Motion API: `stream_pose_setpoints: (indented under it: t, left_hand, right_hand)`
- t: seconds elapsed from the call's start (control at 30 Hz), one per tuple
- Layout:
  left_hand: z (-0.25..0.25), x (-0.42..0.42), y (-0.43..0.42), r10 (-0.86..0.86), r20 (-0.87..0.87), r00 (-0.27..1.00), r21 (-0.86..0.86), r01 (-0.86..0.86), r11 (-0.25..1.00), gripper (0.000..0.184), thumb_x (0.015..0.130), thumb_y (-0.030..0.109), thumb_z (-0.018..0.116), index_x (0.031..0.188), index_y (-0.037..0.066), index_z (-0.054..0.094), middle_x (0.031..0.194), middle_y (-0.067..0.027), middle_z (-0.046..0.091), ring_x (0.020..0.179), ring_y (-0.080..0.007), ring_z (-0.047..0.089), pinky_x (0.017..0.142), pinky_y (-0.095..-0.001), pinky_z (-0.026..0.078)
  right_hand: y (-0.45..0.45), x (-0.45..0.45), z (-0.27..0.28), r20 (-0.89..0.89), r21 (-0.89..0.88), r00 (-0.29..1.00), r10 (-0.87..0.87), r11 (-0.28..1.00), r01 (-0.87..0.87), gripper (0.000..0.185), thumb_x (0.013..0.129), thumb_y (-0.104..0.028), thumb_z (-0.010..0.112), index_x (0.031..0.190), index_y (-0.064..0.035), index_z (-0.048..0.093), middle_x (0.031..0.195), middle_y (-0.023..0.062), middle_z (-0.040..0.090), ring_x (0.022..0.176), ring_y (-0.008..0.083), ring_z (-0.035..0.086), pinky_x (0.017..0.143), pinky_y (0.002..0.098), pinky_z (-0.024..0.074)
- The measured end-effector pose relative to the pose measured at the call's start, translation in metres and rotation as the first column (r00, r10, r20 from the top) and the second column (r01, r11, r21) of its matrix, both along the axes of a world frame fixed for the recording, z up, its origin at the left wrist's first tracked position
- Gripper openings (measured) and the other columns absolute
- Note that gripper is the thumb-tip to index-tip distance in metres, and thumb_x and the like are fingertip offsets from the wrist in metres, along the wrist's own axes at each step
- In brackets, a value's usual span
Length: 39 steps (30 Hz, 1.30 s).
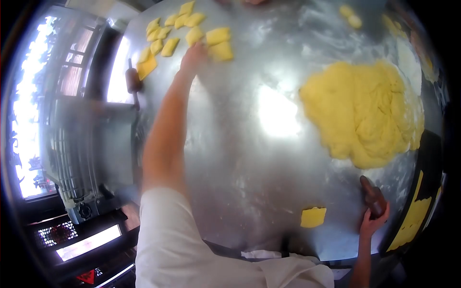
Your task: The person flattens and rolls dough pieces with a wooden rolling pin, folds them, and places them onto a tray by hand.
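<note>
My left arm stretches far across the metal table, and my left hand (193, 56) is at the lower edge of a small yellow dough piece (194, 35). Blur hides how its fingers are set. Beside it lie two larger dough squares (220, 44), with several small dough pieces (170, 47) to the left. At the lower right, my right hand (376, 222) is wrapped around the end of a brown rolling pin (372, 196). A single yellow dough square (313, 217) lies to the left of that hand. Above the pin spreads a large slab of yellow dough (360, 113).
A second rolling pin (133, 80) rests at the table's left edge near a flat dough sheet (146, 67). A metal machine (91, 153) stands along the left side. More dough lumps (350, 17) sit at the far right. Flour dusts the metal tabletop (240, 158).
</note>
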<state>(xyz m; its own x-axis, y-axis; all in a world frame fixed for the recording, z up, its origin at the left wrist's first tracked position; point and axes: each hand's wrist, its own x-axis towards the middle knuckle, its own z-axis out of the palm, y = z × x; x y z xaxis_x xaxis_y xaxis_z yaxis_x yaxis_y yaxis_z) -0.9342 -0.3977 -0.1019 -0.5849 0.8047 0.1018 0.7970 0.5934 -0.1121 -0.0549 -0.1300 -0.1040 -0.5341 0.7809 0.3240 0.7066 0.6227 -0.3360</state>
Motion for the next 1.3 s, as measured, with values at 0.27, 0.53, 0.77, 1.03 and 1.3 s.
stream_pose_setpoints:
  t: [0.27,0.53,0.77,1.03,1.3]
  left_hand:
    - [0.006,0.038,-0.022,0.359,0.544,0.758,0.306,-0.578,0.757,0.037,0.086,0.034,0.073,0.1,0.001,0.062,0.101,-0.0171,0.07,0.098,-0.0357,0.068,0.085,-0.0439,0.054]
    - [0.063,0.287,-0.042,-0.093,0.991,0.094,0.132,-0.64,0.757,0.041,0.095,0.019,0.077,0.125,-0.003,0.06,0.113,-0.0123,0.072,0.101,-0.0194,0.069,0.09,-0.0344,0.057]
    - [0.07,0.395,-0.018,-0.095,0.834,0.543,0.249,-0.216,0.944,0.049,0.097,0.025,0.075,0.14,0.007,0.061,0.121,-0.0094,0.075,0.102,-0.019,0.072,0.091,-0.0354,0.058]
    - [0.049,0.098,0.044,0.444,0.547,0.71,0.261,-0.648,0.715,0.061,0.093,0.053,0.069,0.108,-0.006,0.074,0.097,-0.0221,0.076,0.092,-0.0299,0.073,0.082,-0.0422,0.054]
    - [0.004,0.099,0.106,0.265,0.568,0.779,0.553,-0.6,0.579,0.045,0.088,0.029,0.079,0.113,-0.007,0.07,0.102,-0.0147,0.074,0.087,-0.0258,0.071,0.081,-0.0338,0.054]
  right_hand:
    - [0.001,0.005,-0.003,-0.008,-0.016,1.0,-0.01,1.0,0.01,0.077,0.087,-0.011,0.078,0.154,0.0007,0.041,0.146,0.023,0.048,0.129,0.0381,0.053,0.111,0.0439,0.0429]
    - [0.001,0.007,-0.004,-0.019,-0.044,1.0,-0.014,0.999,0.013,0.075,0.086,-0.011,0.077,0.152,0.0018,0.043,0.146,0.0237,0.05,0.128,0.0386,0.054,0.11,0.0439,0.044]
    - [0.002,0.005,-0.003,0.014,0.0,0.999,-0.034,0.999,0.034,0.075,0.086,-0.01,0.077,0.152,0.0018,0.042,0.147,0.0236,0.049,0.131,0.0383,0.052,0.112,0.0438,0.0424]
    - [0.001,0.004,-0.002,0.021,0.006,1.0,-0.019,1.0,0.019,0.079,0.085,-0.009,0.078,0.154,-0.0004,0.04,0.15,0.0213,0.047,0.134,0.0387,0.051,0.114,0.0447,0.0413]
    - [0.0,0.005,-0.003,0.0,-0.051,0.999,-0.048,0.998,0.048,0.079,0.085,-0.009,0.077,0.155,-0.0015,0.041,0.15,0.0209,0.047,0.134,0.038,0.05,0.114,0.0444,0.0409]
